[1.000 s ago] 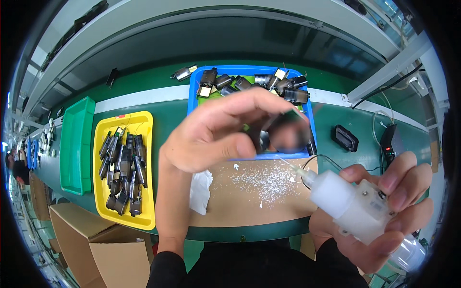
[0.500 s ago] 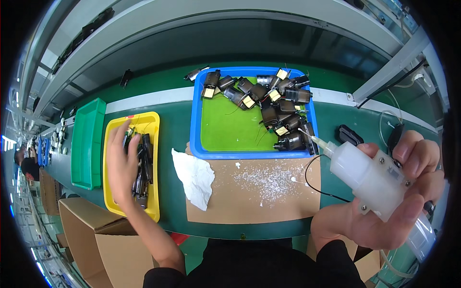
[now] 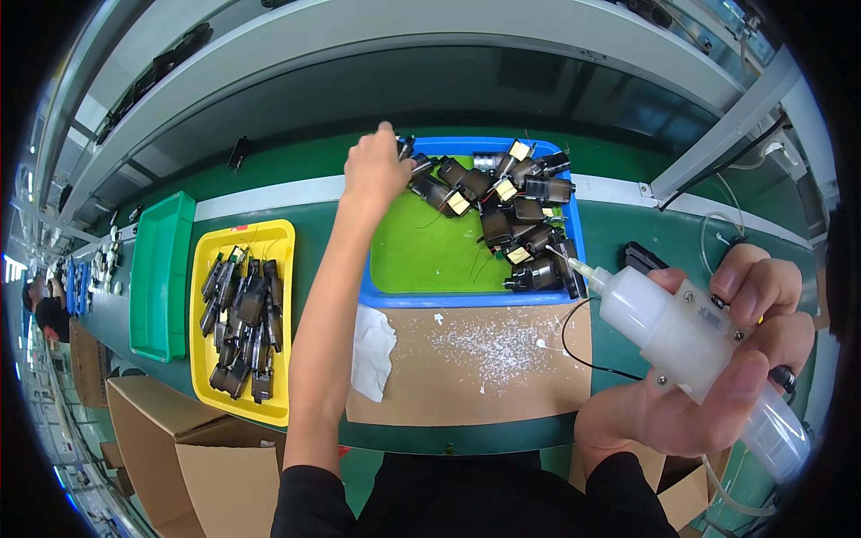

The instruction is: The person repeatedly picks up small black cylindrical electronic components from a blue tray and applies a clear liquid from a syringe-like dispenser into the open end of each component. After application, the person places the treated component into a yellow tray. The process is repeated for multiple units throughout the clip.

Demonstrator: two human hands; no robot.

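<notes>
In my right hand [image 3: 740, 345] is a white, translucent dispensing syringe [image 3: 641, 309], its thin needle tip pointing up and left toward the blue tray [image 3: 475, 299]. My left hand [image 3: 377, 170] reaches over the tray's far left corner. Its fingers are closed on a dark cylindrical housing [image 3: 406, 149], mostly hidden by the hand. Several more dark, see-through housings [image 3: 493, 224] with thin wires and pale yellow pads lie along the tray's far and right sides. The tray's lining [image 3: 421, 255] is bright green.
A yellow tray [image 3: 289, 314] full of dark housings stands left, beside a green tray [image 3: 161, 278]. A crumpled white cloth [image 3: 372, 350] lies on cardboard [image 3: 413, 403] strewn with white bits. A black cable [image 3: 592, 360] runs near the syringe. Open cartons [image 3: 233, 484] stand below the table.
My left hand has moved from above the yellow tray, right and away, to the blue tray's far left corner, closing on a housing there. My right hand still holds the syringe.
</notes>
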